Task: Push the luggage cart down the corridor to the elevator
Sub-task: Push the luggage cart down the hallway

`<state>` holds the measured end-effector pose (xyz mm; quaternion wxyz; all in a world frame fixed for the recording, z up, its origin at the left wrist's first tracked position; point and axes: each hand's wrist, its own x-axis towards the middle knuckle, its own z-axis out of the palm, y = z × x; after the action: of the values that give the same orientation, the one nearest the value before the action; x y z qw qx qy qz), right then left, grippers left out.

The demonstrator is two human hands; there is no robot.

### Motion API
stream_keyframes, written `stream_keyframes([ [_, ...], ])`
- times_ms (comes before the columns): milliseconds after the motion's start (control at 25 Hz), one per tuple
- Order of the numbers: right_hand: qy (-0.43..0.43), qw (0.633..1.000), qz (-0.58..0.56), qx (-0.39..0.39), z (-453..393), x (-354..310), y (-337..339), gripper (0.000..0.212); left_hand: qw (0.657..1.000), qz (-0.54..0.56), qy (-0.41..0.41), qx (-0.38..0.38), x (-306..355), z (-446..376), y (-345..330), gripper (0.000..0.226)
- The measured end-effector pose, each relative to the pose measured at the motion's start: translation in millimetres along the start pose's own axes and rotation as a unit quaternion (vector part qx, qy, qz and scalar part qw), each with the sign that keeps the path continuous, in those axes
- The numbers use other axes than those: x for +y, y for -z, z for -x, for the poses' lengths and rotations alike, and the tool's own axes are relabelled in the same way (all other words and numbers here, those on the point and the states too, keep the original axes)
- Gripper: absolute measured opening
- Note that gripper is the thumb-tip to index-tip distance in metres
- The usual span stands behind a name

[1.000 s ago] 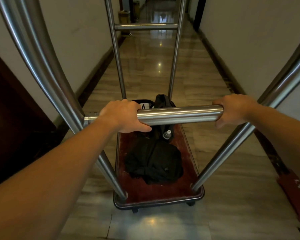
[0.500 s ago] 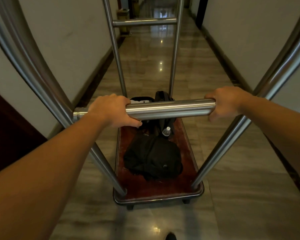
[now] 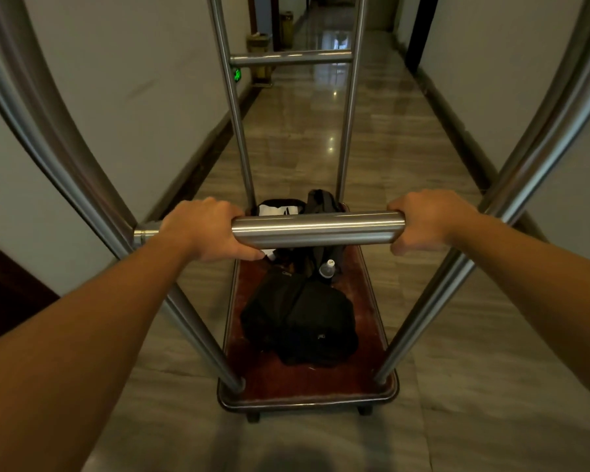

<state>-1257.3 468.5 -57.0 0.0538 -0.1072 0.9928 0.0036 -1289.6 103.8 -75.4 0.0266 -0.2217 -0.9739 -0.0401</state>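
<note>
The luggage cart has a steel tube frame and a dark red carpeted deck (image 3: pixel 372 338). Its horizontal steel handle bar (image 3: pixel 317 229) crosses the middle of the view. My left hand (image 3: pixel 206 231) is wrapped around the bar's left end. At the bar's right end, my right hand (image 3: pixel 424 219) grips it the same way. On the deck lies a black backpack (image 3: pixel 300 321), with a small water bottle (image 3: pixel 327 269) and another dark bag (image 3: pixel 317 202) beyond it. No elevator is in sight.
A glossy tiled corridor (image 3: pixel 321 137) runs straight ahead between pale walls with dark skirting. A green-lit exit sign (image 3: pixel 237 75) and a yellowish bin (image 3: pixel 259 49) stand by the left wall farther on. A dark wooden door (image 3: pixel 4 291) is near left, a dark doorway (image 3: pixel 419 28) far right.
The cart and I have rolled forward along the corridor. The left door has slid back, the red thing at the lower right has dropped out of view, and the bin and exit sign are nearer.
</note>
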Motion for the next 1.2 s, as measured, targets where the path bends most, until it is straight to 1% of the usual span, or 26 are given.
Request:
stream_keyframes([
  [120, 0.005, 1.000, 0.009, 0.011, -53, 11, 3, 0.044, 1.000, 0.002, -0.012, 0.010, -25, -52, -3, 0.063],
  [240, -0.006, 1.000, 0.008, 0.003, -105, 18, 10, 0.041, 1.000, -0.001, -0.019, 0.004, -50, -102, -2, 0.064],
  [400, -0.018, 1.000, -0.001, 0.004, -185, 28, 18, 0.041, 1.000, 0.001, -0.021, -0.002, -95, -175, -3, 0.065],
  [560, -0.036, 0.999, -0.014, -0.015, -267, 37, 30, 0.042, 0.999, 0.008, -0.031, -0.022, -138, -252, -3, 0.062],
  [760, -0.049, 0.999, -0.010, -0.008, -366, 55, 41, 0.043, 0.999, 0.007, -0.045, -0.022, -184, -347, -4, 0.067],
  [880, -0.041, 0.999, 0.007, 0.008, -423, 69, 44, 0.043, 0.998, 0.011, -0.045, -0.030, -210, -403, -9, 0.072],
  [1080, -0.029, 0.999, 0.024, 0.029, -514, 106, 51, 0.038, 0.999, 0.000, -0.039, -0.031, -240, -497, -16, 0.064],
  [1200, -0.014, 0.999, 0.026, 0.035, -576, 135, 57, 0.039, 0.999, -0.012, -0.034, -0.016, -258, -561, -21, 0.066],
])
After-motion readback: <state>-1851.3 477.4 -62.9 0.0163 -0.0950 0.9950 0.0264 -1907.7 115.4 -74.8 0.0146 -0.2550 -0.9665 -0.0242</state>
